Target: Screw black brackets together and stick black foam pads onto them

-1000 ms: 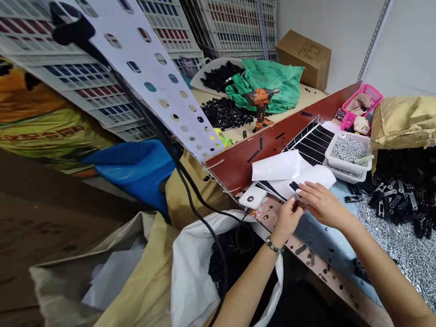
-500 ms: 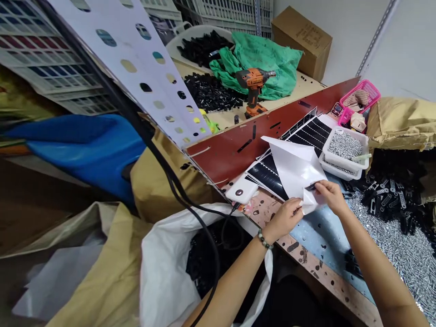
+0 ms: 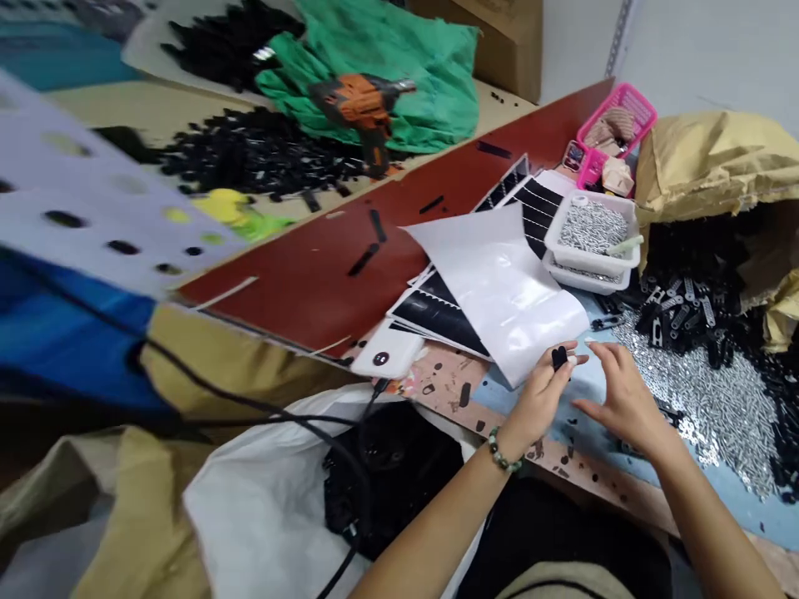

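Note:
A small black piece (image 3: pixel 559 358) with a rounded end is pinched in the fingers of my left hand (image 3: pixel 542 391), which wears a beaded bracelet. Just right of it, my right hand (image 3: pixel 624 399) is spread, thumb and fingers apart, with nothing in it. Behind my left hand a glossy white sheet (image 3: pixel 493 274) lies over sheets with black strips (image 3: pixel 437 308). To the right of my hands spreads a heap of small silver metal parts (image 3: pixel 705 399), with black and silver pieces (image 3: pixel 683 308) at its far side.
Stacked white tubs (image 3: pixel 593 229) of metal pins stand beyond my hands, near a pink basket (image 3: pixel 617 116). A white phone (image 3: pixel 387 353) lies at the table edge. A red board (image 3: pixel 312 283) divides off an orange power driver (image 3: pixel 362 108). Below hang black cables (image 3: pixel 280 408) and a white sack (image 3: pixel 250 499).
My hands have let go of the white sheet, which now lies flatter. The right hand has opened, while the left shows a black piece. The view has swung right and down.

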Available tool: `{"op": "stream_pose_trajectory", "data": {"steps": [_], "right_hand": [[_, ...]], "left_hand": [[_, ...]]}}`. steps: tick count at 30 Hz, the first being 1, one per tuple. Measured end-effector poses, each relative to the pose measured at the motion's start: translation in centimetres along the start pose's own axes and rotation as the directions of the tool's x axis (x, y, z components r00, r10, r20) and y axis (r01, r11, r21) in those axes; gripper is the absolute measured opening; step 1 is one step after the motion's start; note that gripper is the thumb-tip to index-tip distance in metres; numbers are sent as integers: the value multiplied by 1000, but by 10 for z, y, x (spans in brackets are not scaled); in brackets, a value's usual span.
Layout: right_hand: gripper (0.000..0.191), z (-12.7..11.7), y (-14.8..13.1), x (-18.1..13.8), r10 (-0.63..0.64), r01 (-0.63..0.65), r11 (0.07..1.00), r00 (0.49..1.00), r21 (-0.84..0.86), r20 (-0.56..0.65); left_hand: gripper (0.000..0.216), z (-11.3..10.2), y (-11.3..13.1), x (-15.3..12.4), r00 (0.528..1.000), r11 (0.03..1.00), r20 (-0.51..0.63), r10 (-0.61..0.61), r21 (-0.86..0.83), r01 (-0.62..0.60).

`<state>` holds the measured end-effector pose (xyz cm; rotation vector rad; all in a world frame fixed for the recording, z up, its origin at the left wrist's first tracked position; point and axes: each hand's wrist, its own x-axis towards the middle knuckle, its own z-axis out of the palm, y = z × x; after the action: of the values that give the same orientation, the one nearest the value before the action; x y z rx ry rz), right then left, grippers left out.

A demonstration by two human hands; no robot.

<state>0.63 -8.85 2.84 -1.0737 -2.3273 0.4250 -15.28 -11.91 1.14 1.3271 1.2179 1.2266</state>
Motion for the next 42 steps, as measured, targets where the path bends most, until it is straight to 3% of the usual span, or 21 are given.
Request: {"op": "stream_pose_trajectory", "data": {"steps": [2, 5, 8, 10, 12, 14, 16, 17, 19, 20, 22, 24, 27, 30, 36, 42], "right_hand": [[58, -18, 5, -13, 43, -43, 997, 999, 70, 1], [38, -42, 11, -28, 47, -51, 989, 998, 137, 32], [17, -59, 21, -44, 123, -127, 979, 992, 159, 34], [12, -66, 28, -56, 253, -235, 954, 964, 187, -80], [17, -70, 33, -66, 339, -298, 924, 928, 238, -156], [31, -70, 33, -72, 324, -289, 920, 941, 267, -98], [31, -68, 30, -74, 253, -252, 928, 967, 274, 33], [26, -67, 28, -75, 235, -246, 929, 969, 277, 71], [17, -64, 29, -78, 302, -294, 904, 953, 311, 23], [15, -62, 32, -81, 388, -348, 869, 920, 352, -47], [14, -58, 40, -87, 590, -466, 744, 794, 478, -145], [17, -50, 49, -92, 736, -534, 587, 666, 608, -124], [22, -34, 58, -94, 812, -571, 419, 584, 706, -10], [25, -22, 60, -94, 830, -606, 361, 555, 709, 52], [26, -19, 62, -92, 840, -659, 371, 538, 655, 66], [26, -18, 62, -91, 794, -703, 530, 607, 475, 11]], "left_hand": [[36, 7, -1, 1, 987, 996, 158, 43, 77, -56], [41, 19, 2, 3, 916, 965, 381, 127, 165, -202], [46, 33, 5, 8, 897, 962, 425, 117, 174, -208], [44, 42, 6, 10, 905, 964, 417, 84, 195, -179], [43, 50, 6, 12, 878, 943, 468, 97, 239, -231], [44, 58, 6, 11, 813, 904, 567, 135, 265, -335], [47, 62, 6, 11, 761, 876, 631, 152, 270, -399], [47, 63, 6, 10, 761, 874, 632, 148, 276, -400], [46, 62, 4, 10, 816, 883, 564, 126, 312, -352], [45, 60, 3, 10, 852, 883, 510, 120, 338, -326], [43, 56, -1, 8, 892, 852, 431, 140, 406, -330], [39, 54, -5, 5, 870, 769, 455, 190, 482, -420], [34, 58, -10, -2, 807, 631, 549, 217, 552, -546], [33, 63, -14, -7, 788, 571, 579, 211, 581, -580], [34, 63, -15, -8, 785, 553, 586, 199, 594, -584], [34, 65, -13, -7, 782, 553, 592, 197, 591, -587]]}}
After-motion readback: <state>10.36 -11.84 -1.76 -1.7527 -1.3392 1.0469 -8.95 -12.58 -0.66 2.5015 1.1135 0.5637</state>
